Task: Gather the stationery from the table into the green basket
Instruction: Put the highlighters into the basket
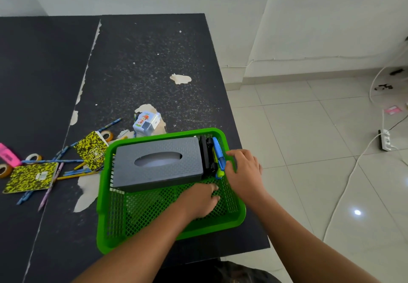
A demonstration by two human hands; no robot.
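The green basket [167, 223] stands at the table's near right corner. Inside it lie a grey tissue box [159, 163], a black item [206, 157] and a blue and yellow marker [218, 157] along the right wall. My left hand [198, 201] rests on the basket's mesh floor with relaxed fingers and holds nothing. My right hand [244, 170] curls its thumb and fingers over the basket's right rim, beside the marker. On the table to the left lie two yellow notebooks [31, 176] [91, 150], several pencils [72, 170], tape rolls [33, 158], a pink eraser [8, 156] and a small blue-white sharpener [145, 124].
The black table [143, 62] has worn patches and ends just right of the basket. Beyond that edge is the tiled floor [309, 150] with white cables and a power strip [385, 141]. A seam runs down the table on the left.
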